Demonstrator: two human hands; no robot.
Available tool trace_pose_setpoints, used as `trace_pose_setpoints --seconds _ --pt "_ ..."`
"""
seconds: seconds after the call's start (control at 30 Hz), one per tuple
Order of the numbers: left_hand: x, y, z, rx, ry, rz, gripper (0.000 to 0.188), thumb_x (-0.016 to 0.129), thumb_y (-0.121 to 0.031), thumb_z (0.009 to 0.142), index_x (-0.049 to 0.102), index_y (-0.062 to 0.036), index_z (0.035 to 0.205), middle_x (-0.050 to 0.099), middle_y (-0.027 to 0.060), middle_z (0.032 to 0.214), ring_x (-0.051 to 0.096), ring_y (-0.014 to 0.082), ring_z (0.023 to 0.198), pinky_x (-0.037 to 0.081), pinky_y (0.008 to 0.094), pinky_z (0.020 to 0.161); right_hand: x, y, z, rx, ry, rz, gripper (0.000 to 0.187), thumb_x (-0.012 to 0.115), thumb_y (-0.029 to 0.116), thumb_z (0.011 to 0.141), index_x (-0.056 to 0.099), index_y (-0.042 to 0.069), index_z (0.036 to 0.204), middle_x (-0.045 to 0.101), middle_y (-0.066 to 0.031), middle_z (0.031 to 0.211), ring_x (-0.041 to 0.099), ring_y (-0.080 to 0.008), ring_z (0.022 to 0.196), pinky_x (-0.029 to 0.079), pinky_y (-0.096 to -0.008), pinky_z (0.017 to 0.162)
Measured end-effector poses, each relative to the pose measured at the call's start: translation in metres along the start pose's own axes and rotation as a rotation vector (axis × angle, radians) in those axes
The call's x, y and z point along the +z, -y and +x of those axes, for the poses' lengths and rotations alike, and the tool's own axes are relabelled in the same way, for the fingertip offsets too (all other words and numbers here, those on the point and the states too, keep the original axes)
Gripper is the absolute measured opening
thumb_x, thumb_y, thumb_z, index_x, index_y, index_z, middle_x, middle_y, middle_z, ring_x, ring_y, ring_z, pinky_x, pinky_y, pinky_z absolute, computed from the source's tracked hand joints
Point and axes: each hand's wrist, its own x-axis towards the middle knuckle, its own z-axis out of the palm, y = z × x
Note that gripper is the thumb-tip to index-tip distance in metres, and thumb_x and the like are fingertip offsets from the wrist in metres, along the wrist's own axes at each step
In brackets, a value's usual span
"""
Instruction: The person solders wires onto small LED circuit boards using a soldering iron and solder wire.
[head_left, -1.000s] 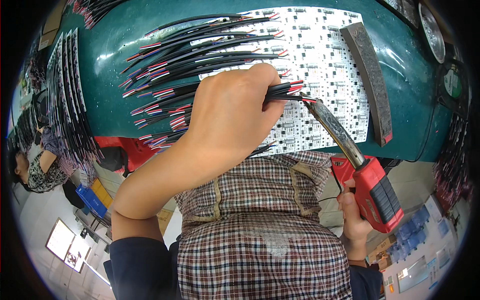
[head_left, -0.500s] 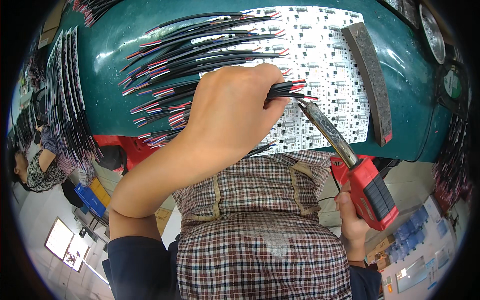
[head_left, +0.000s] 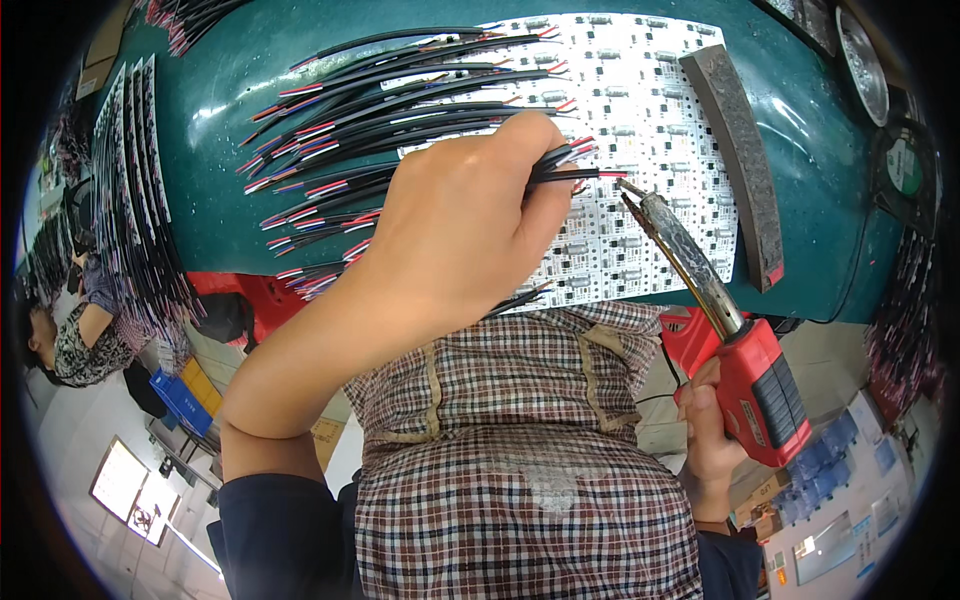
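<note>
My left hand (head_left: 470, 205) is closed round a few black cables (head_left: 574, 174), whose stripped red and black wire ends point right. One cable reaches farther out than the others. In my right hand (head_left: 710, 435) is a red soldering gun (head_left: 755, 390) with a dark, worn barrel. Its tip touches or nearly touches the end of that longest wire. Beneath both lies a white sheet of circuit boards (head_left: 660, 115) with small mounted components. Several black cables (head_left: 400, 100) are spread along the sheet's left side, their coloured ends pointing left; my left hand covers part of them.
A long dark grey bar (head_left: 738, 165) lies on the sheet's right edge, on the green table (head_left: 225, 150). At the left stand board strips with hanging cables (head_left: 135, 200). A metal dish (head_left: 862, 65) and a solder reel (head_left: 905, 168) sit at right. Another person (head_left: 85, 320) is at far left.
The soldering gun has moved slightly right, its tip slightly up. My left hand has shifted the cables slightly up and left, and one wire now extends toward the tip.
</note>
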Motion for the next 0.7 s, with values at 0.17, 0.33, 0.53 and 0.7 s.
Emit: trace_pose_setpoints --seconds 0.17,0.33,0.53,0.7 --pt "-0.01 -0.002 -0.001 -0.069 0.032 0.014 0.015 0.06 -0.003 0.096 0.061 0.003 0.11 0.071 0.0112 0.086 0.066 0.0133 0.065 0.052 0.0268 0.062 -0.006 -0.003 -0.007 0.068 0.007 0.06 0.015 0.063 -0.002 0.09 0.059 -0.003 0.104 0.058 -0.0064 0.084 0.052 -0.0113 0.069 0.044 -0.0267 0.063" --pt "-0.037 -0.007 -0.004 0.182 -0.451 0.188 0.021 0.056 -0.003 0.101 0.067 0.0003 0.119 0.069 0.0053 0.089 0.06 0.0058 0.072 0.048 0.0199 0.062 -0.013 -0.005 -0.011 0.118 0.074 0.146 0.025 0.066 -0.004 0.089 0.064 -0.004 0.115 0.066 -0.0067 0.096 0.061 -0.0135 0.084 0.05 -0.0294 0.077" --pt "-0.013 -0.019 -0.023 0.069 -0.087 0.071 0.019 0.073 -0.004 0.089 0.058 -0.0038 0.1 0.065 0.0029 0.078 0.056 0.0071 0.057 0.045 0.023 0.054 0.002 -0.003 -0.005 0.005 -0.005 0.042 0.006 0.058 0.0 0.092 0.055 -0.003 0.096 0.05 -0.0058 0.07 0.042 -0.0087 0.051 0.036 -0.0238 0.048" --pt "0.016 -0.007 -0.029 -0.012 -0.147 0.022 0.019 0.077 -0.01 0.081 0.063 -0.0044 0.092 0.065 0.0034 0.068 0.06 0.0103 0.055 0.046 0.0241 0.054 -0.004 -0.008 -0.01 0.0 0.038 -0.062 0.006 0.059 0.002 0.093 0.055 -0.002 0.091 0.049 -0.0046 0.069 0.042 -0.0088 0.052 0.04 -0.0251 0.051"
